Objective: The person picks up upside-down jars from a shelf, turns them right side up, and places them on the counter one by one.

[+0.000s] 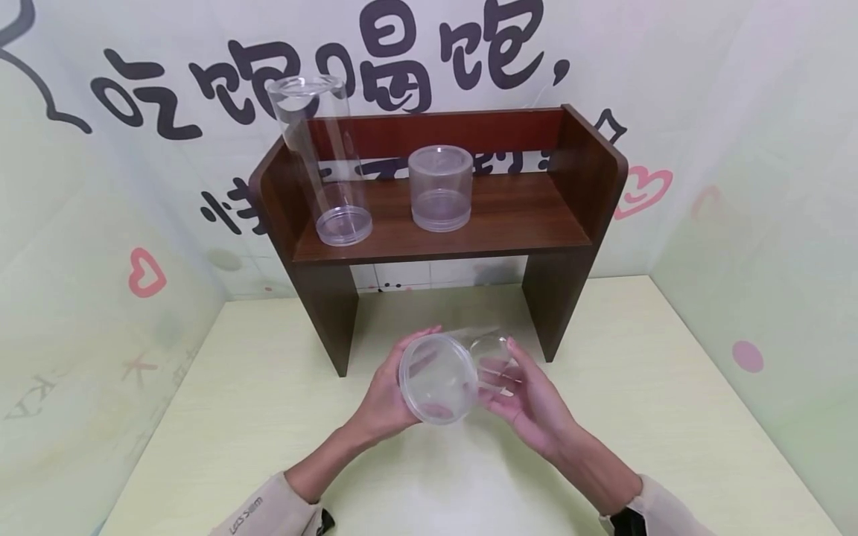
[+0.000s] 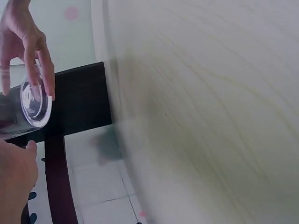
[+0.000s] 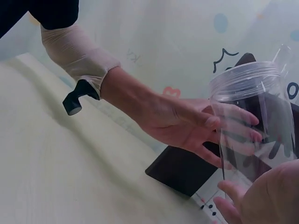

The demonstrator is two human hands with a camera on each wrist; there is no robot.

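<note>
A clear plastic jar (image 1: 489,350) is held up tilted above the table, its translucent round lid (image 1: 439,380) facing the head camera. My left hand (image 1: 392,391) grips the lid end from the side, its fingers showing through the clear wall in the right wrist view. At the other end, my right hand (image 1: 532,402) holds the jar near its base (image 2: 36,105), thumb on one side and fingers on the other. Ridged bands ring the jar's lid end (image 3: 245,79) in the right wrist view.
Behind the hands stands a dark brown wooden shelf (image 1: 442,253) on the pale table (image 1: 221,447). On its board are a tall clear cylinder jar (image 1: 328,156) at the left and a short clear jar (image 1: 440,190) near the middle. A printed backdrop (image 1: 670,89) hangs behind.
</note>
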